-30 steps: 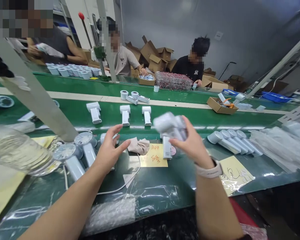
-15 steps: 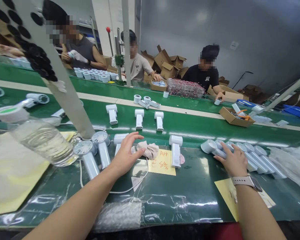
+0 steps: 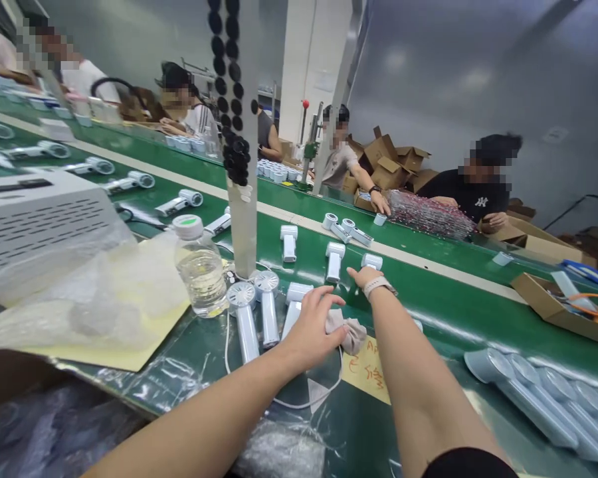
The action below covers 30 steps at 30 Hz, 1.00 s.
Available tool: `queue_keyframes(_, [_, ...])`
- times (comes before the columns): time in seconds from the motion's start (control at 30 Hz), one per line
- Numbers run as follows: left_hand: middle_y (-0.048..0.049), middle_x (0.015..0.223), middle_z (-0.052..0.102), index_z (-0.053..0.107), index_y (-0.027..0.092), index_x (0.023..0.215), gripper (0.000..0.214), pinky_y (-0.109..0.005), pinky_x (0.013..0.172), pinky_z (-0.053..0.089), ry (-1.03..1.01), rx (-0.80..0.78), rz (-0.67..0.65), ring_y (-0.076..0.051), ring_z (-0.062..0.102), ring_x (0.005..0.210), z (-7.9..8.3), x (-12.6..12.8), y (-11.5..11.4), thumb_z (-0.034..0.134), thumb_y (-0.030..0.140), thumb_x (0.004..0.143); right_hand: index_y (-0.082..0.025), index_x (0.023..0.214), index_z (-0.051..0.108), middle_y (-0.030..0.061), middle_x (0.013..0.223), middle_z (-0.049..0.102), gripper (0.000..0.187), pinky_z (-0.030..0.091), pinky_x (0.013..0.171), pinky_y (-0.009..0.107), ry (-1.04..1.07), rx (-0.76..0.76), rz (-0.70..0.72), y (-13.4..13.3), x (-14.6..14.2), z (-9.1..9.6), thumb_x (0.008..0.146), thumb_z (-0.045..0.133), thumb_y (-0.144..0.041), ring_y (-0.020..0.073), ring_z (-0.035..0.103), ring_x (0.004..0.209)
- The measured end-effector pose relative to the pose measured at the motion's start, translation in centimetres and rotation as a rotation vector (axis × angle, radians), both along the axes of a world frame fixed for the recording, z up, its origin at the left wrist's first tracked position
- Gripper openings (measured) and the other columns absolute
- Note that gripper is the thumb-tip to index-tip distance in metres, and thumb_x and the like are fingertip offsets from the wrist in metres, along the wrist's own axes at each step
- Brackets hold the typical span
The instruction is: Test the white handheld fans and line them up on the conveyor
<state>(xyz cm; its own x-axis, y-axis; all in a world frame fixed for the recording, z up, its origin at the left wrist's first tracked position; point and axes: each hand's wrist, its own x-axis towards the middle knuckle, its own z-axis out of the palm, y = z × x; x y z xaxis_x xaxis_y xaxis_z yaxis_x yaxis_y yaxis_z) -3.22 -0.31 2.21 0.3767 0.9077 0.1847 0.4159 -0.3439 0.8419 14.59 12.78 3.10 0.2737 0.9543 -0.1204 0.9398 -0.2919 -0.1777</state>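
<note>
My left hand is open, fingers spread and curved, just above a crumpled beige cloth. A pale blue handheld fan lies partly hidden behind it. My right hand, with a watch strap at the wrist, reaches over the green belt to another handheld fan. Its thumb sticks out to the left, while the other fingers are mostly hidden, as is that fan's handle. Two more fans, one nearer and one farther left, lie on the belt. My right forearm covers part of the yellow note.
Two fans with grilles lie left of my left hand, near a clear bottle and an upright post. At right lies a row of several fans. A cardboard box stands on the belt. Co-workers sit across.
My right hand has left the row of fans at right and moved forward and left to a fan on the belt. My left hand stays by the cloth. The view has turned left.
</note>
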Motion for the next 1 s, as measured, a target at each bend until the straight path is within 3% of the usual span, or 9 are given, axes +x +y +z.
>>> queue_keyframes(0.13, [-0.0135, 0.148, 0.046, 0.062, 0.022, 0.113, 0.036, -0.059, 0.123, 0.028, -0.046, 0.007, 0.026, -0.034, 0.034, 0.146, -0.1, 0.0, -0.3, 0.067, 0.022, 0.077, -0.019, 0.131, 0.06, 0.011, 0.135, 0.062, 0.039, 0.056, 0.095, 0.049, -0.004, 0.048, -0.104, 0.9, -5.2, -1.4, 0.098, 0.064, -0.038, 0.0262, 0.065, 0.114])
queue_keyframes(0.23, [-0.0143, 0.153, 0.044, 0.061, 0.022, 0.118, 0.04, -0.058, 0.125, 0.024, -0.144, -0.045, -0.008, -0.034, 0.03, 0.149, -0.4, 0.2, -0.3, 0.067, 0.025, 0.078, -0.017, 0.125, 0.063, 0.011, 0.128, 0.065, 0.036, 0.055, 0.094, 0.048, 0.047, 0.067, -0.064, 0.1, -5.8, -0.7, 0.097, 0.064, -0.039, 0.0258, 0.065, 0.111])
queue_keyframes(0.3, [-0.0166, 0.156, 0.042, 0.056, 0.02, 0.129, 0.045, -0.055, 0.125, 0.024, -0.322, -0.198, 0.01, -0.032, 0.032, 0.15, -0.8, 0.6, -0.1, 0.062, 0.031, 0.086, -0.014, 0.11, 0.069, 0.0108, 0.112, 0.07, 0.03, 0.055, 0.088, 0.042, 0.109, 0.074, 0.02, -1.0, -4.8, 0.4, 0.099, 0.057, -0.04, 0.0252, 0.068, 0.101])
queue_keyframes(0.43, [-0.0207, 0.154, 0.048, 0.044, 0.016, 0.143, 0.055, -0.047, 0.121, 0.034, -0.867, -0.612, 0.122, -0.029, 0.05, 0.14, -0.9, 1.4, 0.8, 0.053, 0.046, 0.097, -0.018, 0.098, 0.073, 0.0079, 0.093, 0.072, 0.043, 0.052, 0.078, 0.034, 0.232, 0.14, 0.22, -6.1, -2.9, 2.3, 0.099, 0.04, -0.045, 0.025, 0.067, 0.091])
queue_keyframes(0.57, [-0.012, 0.122, 0.072, 0.063, 0.018, 0.118, 0.04, -0.04, 0.109, 0.047, -1.251, -0.737, 0.13, -0.025, 0.066, 0.12, 0.0, 1.2, 1.4, 0.06, 0.05, 0.094, -0.022, 0.106, 0.076, 0.0141, 0.13, 0.066, 0.042, 0.045, 0.103, 0.047, 0.358, 0.294, 0.348, -13.1, -3.0, 2.6, 0.084, 0.062, -0.055, 0.0352, 0.058, 0.124])
queue_keyframes(0.67, [-0.0093, 0.089, 0.075, 0.069, 0.015, 0.097, 0.042, -0.039, 0.086, 0.059, -1.247, -0.898, 0.077, -0.024, 0.073, 0.088, 0.6, 0.5, 1.6, 0.06, 0.056, 0.093, -0.023, 0.107, 0.076, 0.016, 0.134, 0.067, 0.046, 0.043, 0.107, 0.054, 0.692, 0.364, 0.381, -16.1, -3.1, 2.0, 0.084, 0.062, -0.061, 0.0366, 0.058, 0.128])
queue_keyframes(0.77, [-0.0077, 0.077, 0.073, 0.07, 0.013, 0.093, 0.048, -0.033, 0.066, 0.058, -1.137, -0.981, -0.006, -0.019, 0.069, 0.067, 0.5, 0.5, 1.5, 0.061, 0.06, 0.091, -0.022, 0.114, 0.071, 0.0123, 0.11, 0.077, 0.053, 0.055, 0.091, 0.046, 0.971, 0.286, 0.334, -16.2, -2.8, 0.9, 0.091, 0.046, -0.062, 0.0281, 0.072, 0.1])
queue_keyframes(0.93, [-0.0045, 0.067, 0.07, 0.067, 0.013, 0.081, 0.032, -0.025, 0.06, 0.055, -0.991, -0.971, 0.007, -0.015, 0.066, 0.058, -0.4, 1.3, 1.2, 0.078, 0.043, 0.083, -0.02, 0.084, 0.069, 0.0109, 0.083, 0.074, 0.036, 0.052, 0.081, 0.04, 0.62, 0.358, 0.096, -14.7, -1.3, -0.9, 0.089, 0.048, -0.049, 0.0285, 0.07, 0.086])
queue_keyframes(1.0, [-0.0041, 0.067, 0.07, 0.068, 0.013, 0.082, 0.031, -0.025, 0.058, 0.055, -0.978, -0.981, 0.029, -0.014, 0.066, 0.057, -0.6, 1.5, 1.3, 0.078, 0.043, 0.083, -0.018, 0.093, 0.069, 0.0157, 0.091, 0.073, 0.031, 0.049, 0.085, 0.044, 0.496, 0.384, -0.034, -14.4, -0.5, -1.2, 0.091, 0.049, -0.042, 0.0339, 0.068, 0.096])
